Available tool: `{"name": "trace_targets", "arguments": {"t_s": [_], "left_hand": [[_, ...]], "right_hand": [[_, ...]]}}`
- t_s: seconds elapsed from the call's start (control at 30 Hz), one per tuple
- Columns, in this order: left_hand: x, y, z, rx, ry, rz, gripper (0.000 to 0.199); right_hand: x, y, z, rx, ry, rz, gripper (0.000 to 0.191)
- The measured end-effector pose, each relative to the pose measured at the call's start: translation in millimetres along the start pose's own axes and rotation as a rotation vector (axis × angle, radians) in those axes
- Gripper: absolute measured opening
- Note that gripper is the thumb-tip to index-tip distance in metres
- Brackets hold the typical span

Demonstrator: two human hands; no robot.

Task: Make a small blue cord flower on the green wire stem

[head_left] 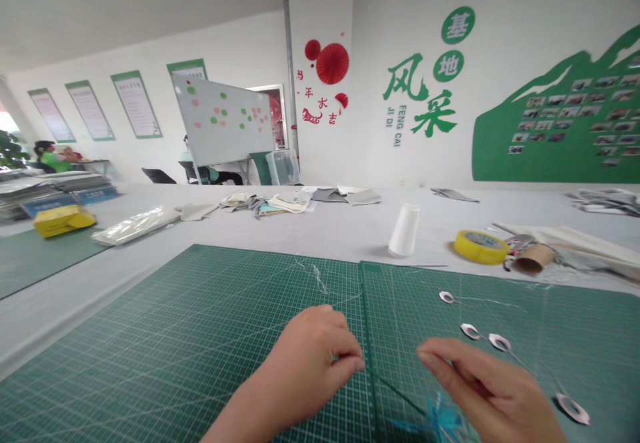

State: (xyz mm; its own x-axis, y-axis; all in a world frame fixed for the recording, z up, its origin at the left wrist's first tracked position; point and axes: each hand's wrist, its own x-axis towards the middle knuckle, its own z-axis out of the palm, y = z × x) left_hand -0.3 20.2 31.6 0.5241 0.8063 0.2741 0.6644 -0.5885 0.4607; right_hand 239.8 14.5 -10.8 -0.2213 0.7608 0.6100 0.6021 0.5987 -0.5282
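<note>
My left hand (313, 356) is closed, its thumb and forefinger pinching the end of a thin green stem (397, 388). The stem slants down to a translucent blue flower-like piece (443, 419) at the lower edge, partly hidden by my right hand. My right hand (493, 389) holds thumb and forefinger together in a pinch above that piece; whatever is between the fingertips is too fine to make out. Several small pale rings with thread tails, one a pink-edged ring (447, 297), lie to the right on the green cutting mat (225, 336).
Loose white thread (320, 279) lies on the mat. Beyond it stand a white thread cone (404, 231), a yellow tape roll (481, 247) and a cardboard tube (535, 258). Fabric scraps (290, 201) and a yellow packet (65, 220) are farther back. Other people sit far left and behind the whiteboard (225, 119).
</note>
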Motion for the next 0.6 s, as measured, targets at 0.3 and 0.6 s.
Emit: {"name": "trace_targets", "arguments": {"t_s": [0.3,0.6], "left_hand": [[-1.7,10.1,-8.3,-0.432,0.051,-0.072,0.013],[2.0,3.7,-3.4,-0.49,0.258,-0.238,0.016]], "right_hand": [[-1.2,28.3,22.7,0.293,-0.125,0.34,0.033],[-4.3,12.5,29.0,0.148,-0.254,0.164,0.026]]}}
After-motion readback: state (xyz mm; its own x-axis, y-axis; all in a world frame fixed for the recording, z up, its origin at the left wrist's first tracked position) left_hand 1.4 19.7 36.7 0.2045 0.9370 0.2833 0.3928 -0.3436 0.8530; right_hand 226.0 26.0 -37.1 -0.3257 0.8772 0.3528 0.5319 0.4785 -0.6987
